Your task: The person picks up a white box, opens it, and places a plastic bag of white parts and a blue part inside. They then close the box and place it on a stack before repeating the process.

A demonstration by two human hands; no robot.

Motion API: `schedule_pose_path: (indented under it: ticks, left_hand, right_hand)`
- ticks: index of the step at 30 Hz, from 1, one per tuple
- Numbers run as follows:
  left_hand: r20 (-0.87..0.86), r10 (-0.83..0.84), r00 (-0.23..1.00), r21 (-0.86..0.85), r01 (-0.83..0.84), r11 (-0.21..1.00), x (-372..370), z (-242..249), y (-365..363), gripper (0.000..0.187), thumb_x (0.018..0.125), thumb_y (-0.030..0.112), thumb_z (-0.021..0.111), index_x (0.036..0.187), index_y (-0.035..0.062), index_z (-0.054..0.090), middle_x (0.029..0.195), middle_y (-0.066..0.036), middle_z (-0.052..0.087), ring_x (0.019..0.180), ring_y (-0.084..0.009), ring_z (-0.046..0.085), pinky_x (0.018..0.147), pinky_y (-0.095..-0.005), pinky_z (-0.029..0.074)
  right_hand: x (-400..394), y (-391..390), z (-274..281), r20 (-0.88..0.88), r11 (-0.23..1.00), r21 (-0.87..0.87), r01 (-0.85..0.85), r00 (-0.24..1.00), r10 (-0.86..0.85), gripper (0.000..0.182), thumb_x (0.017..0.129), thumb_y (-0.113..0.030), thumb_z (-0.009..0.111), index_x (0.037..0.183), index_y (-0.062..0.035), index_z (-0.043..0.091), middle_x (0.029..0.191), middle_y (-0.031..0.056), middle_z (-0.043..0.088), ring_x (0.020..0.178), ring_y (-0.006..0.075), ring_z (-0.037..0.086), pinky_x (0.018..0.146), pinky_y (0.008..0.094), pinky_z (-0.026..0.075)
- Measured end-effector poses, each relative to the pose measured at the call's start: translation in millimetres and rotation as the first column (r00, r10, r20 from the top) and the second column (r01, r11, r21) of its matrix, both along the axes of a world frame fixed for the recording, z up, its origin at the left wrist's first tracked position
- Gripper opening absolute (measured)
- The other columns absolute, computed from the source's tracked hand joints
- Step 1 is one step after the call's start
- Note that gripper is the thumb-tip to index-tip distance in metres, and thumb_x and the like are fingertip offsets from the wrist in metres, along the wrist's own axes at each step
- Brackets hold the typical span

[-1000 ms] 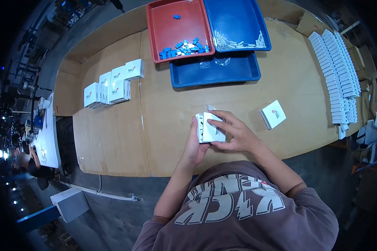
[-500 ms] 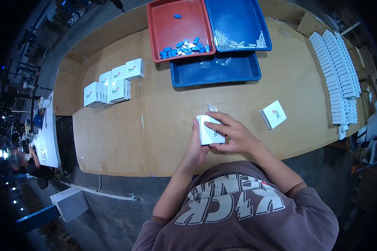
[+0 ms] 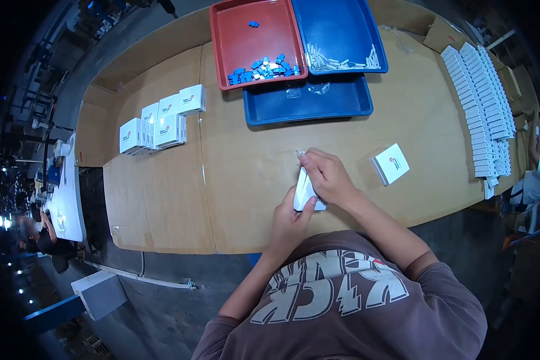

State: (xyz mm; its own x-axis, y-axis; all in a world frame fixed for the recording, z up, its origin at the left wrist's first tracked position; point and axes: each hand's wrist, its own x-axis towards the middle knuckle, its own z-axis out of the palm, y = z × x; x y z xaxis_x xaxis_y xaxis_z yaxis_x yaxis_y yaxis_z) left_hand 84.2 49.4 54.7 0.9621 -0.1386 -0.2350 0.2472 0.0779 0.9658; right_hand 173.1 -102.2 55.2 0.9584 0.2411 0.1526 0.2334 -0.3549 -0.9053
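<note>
A small white box point(image 3: 304, 193) is held tilted between my two hands, close to the front edge of the table. My left hand point(image 3: 289, 217) is closed around its near end, thumb along the side. Curled over the far end, my right hand point(image 3: 330, 178) grips it with thumb and bent fingers. A crumpled bit of clear plastic point(image 3: 300, 153) shows just beyond the right fingertips. Another white box point(image 3: 393, 165) with a red mark lies flat on the cardboard to the right of my hands.
On the cardboard-covered table point(image 3: 156, 204), several white boxes point(image 3: 162, 123) stand grouped at left. Long rows of white boxes point(image 3: 480, 114) line the right. Behind are a red tray point(image 3: 255, 45) with blue pieces, a blue tray point(image 3: 342, 30) with white sticks, and another blue tray point(image 3: 309, 107). A person point(image 3: 45, 231) sits far left.
The box has turned from face-up to tilted on edge. My right hand has shifted from its top face to the far end, and my left hand has moved slightly right.
</note>
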Motion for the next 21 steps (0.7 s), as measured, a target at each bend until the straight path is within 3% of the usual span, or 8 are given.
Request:
schedule_pose_path:
  ticks: [2, 5, 9, 12, 15, 16, 19, 21]
  left_hand:
    - [0.057, 0.022, 0.998, 0.010, -0.023, 1.000, -1, -2, -2, 0.032, 0.109, 0.011, 0.063, 0.136, -0.0065, 0.059, 0.098, -0.005, 0.071, 0.084, -0.0044, 0.062, 0.069, -0.0259, 0.052]
    - [-0.027, 0.031, 0.999, 0.058, -0.029, 0.998, -5, 3, 3, 0.027, 0.109, 0.010, 0.061, 0.130, -0.0071, 0.060, 0.107, -0.005, 0.069, 0.095, -0.0067, 0.062, 0.080, -0.0247, 0.053]
    - [0.029, 0.045, 0.999, 0.151, -0.049, 0.987, -4, -4, 4, 0.030, 0.108, 0.012, 0.064, 0.131, -0.0060, 0.061, 0.098, -0.007, 0.073, 0.082, -0.0078, 0.065, 0.068, -0.0281, 0.054]
    - [0.043, 0.054, 0.998, 0.092, -0.058, 0.994, -3, -13, 7, 0.032, 0.108, 0.012, 0.064, 0.135, -0.0050, 0.057, 0.104, -0.008, 0.072, 0.088, -0.0106, 0.068, 0.073, -0.0286, 0.056]
    - [0.028, 0.160, 0.987, -0.107, -0.156, 0.982, 14, -34, 21, 0.036, 0.108, 0.010, 0.064, 0.139, -0.0036, 0.050, 0.111, -0.010, 0.071, 0.098, -0.0125, 0.069, 0.081, -0.0283, 0.056]
    - [0.013, 0.209, 0.978, -0.138, -0.205, 0.969, 21, -40, 31, 0.038, 0.108, 0.009, 0.064, 0.141, -0.0034, 0.047, 0.112, -0.011, 0.070, 0.100, -0.0126, 0.069, 0.085, -0.0277, 0.056]
    - [-0.041, 0.338, 0.940, -0.173, -0.340, 0.924, 36, -32, 64, 0.040, 0.108, 0.007, 0.064, 0.141, -0.0015, 0.044, 0.117, -0.014, 0.069, 0.106, -0.0147, 0.068, 0.089, -0.0275, 0.056]
    - [0.014, 0.398, 0.917, -0.102, -0.395, 0.913, 39, -40, 89, 0.040, 0.109, 0.010, 0.063, 0.142, -0.0012, 0.042, 0.120, -0.015, 0.069, 0.108, -0.0162, 0.069, 0.087, -0.0285, 0.057]
  right_hand:
    - [1, 4, -10, 0.058, 1.000, -0.013, -0.010, 0.998, 0.010, 0.043, 0.111, -0.024, 0.053, 0.078, 0.0019, 0.058, 0.072, 0.0184, 0.056, 0.065, 0.0396, 0.058, 0.062, 0.0472, 0.046]
    - [1, 15, -13, 0.189, 1.000, 0.007, 0.025, 0.982, -0.025, 0.045, 0.111, -0.023, 0.053, 0.074, 0.0017, 0.057, 0.067, 0.0180, 0.054, 0.060, 0.0391, 0.056, 0.058, 0.0474, 0.044]
    - [-2, 18, -24, 0.210, 0.993, 0.058, 0.104, 0.971, -0.114, 0.047, 0.112, -0.021, 0.052, 0.071, 0.0021, 0.056, 0.067, 0.0187, 0.055, 0.058, 0.0391, 0.056, 0.056, 0.0472, 0.044]
    - [-1, 21, -21, 0.127, 0.992, 0.024, 0.125, 0.984, -0.127, 0.049, 0.112, -0.026, 0.054, 0.073, 0.0028, 0.059, 0.066, 0.0175, 0.055, 0.055, 0.0338, 0.056, 0.057, 0.0441, 0.046]
    - [11, 24, -20, -0.340, 0.991, 0.119, 0.055, 0.940, -0.012, 0.050, 0.112, -0.033, 0.055, 0.079, 0.0026, 0.065, 0.065, 0.0125, 0.057, 0.058, 0.0242, 0.057, 0.061, 0.0398, 0.049]
    - [18, 22, -26, -0.497, 0.975, 0.223, 0.012, 0.862, 0.103, 0.039, 0.110, -0.034, 0.062, 0.099, 0.0017, 0.071, 0.070, 0.0048, 0.061, 0.065, 0.0133, 0.059, 0.063, 0.0340, 0.050]
    - [34, 22, -30, -0.472, 0.900, 0.307, -0.311, 0.771, 0.427, 0.029, 0.107, -0.027, 0.067, 0.117, -0.0002, 0.066, 0.083, -0.0009, 0.066, 0.074, 0.0077, 0.059, 0.066, 0.0280, 0.050]
    - [48, 38, -29, -0.549, 0.880, 0.332, -0.339, 0.689, 0.473, 0.035, 0.104, -0.023, 0.072, 0.129, 0.0004, 0.065, 0.089, -0.0009, 0.070, 0.076, 0.0061, 0.061, 0.065, 0.0254, 0.050]
